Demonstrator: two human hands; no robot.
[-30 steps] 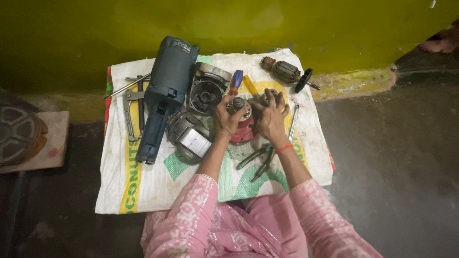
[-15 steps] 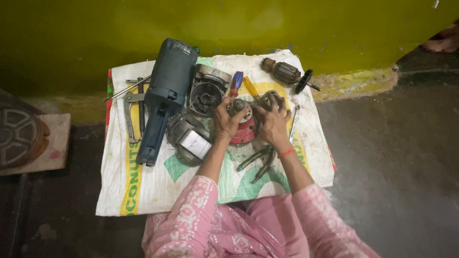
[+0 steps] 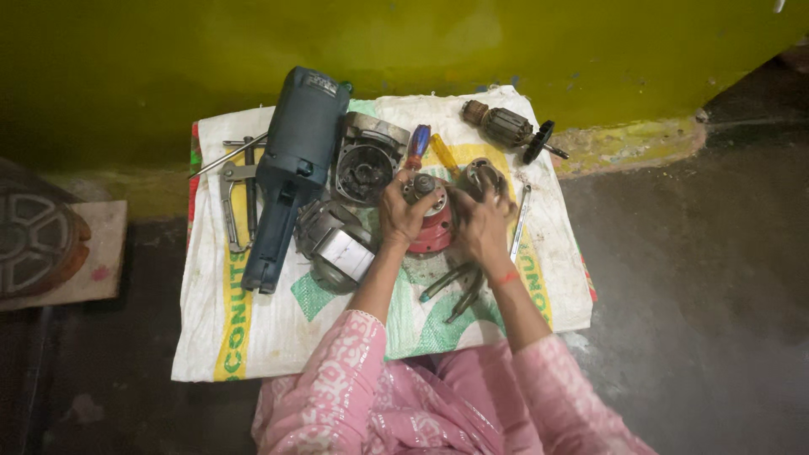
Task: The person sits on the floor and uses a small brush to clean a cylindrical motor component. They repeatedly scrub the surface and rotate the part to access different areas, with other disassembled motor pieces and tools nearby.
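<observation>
A person in pink patterned sleeves sits on the floor, looking down at a white woven sack spread flat against a yellow-green wall. Dismantled power-tool parts lie on the sack.

At the centre sits a red gear housing, with a round metal bearing and short shaft standing up out of its top, so its axis points straight up toward the camera. The left hand grips this housing from its left side, fingers curled closed around the upper rim. The right hand rests just to the right of the housing, its fingers closed over a grey round metal cover that lies touching the housing's far right edge. The cover therefore lies up and to the right of the shaft, away from the person, and the right hand is the nearer one to it.

Around them: a large blue tool body lies lengthwise on the left, a grey open casing beside it, and a wound stator block nearer the person. A red-and-blue screwdriver and a yellow-handled one lie just beyond the housing. An armature with a fan rests at the far right corner. Green-handled pliers lie just below the hands, and a metal puller lies at the far left.
</observation>
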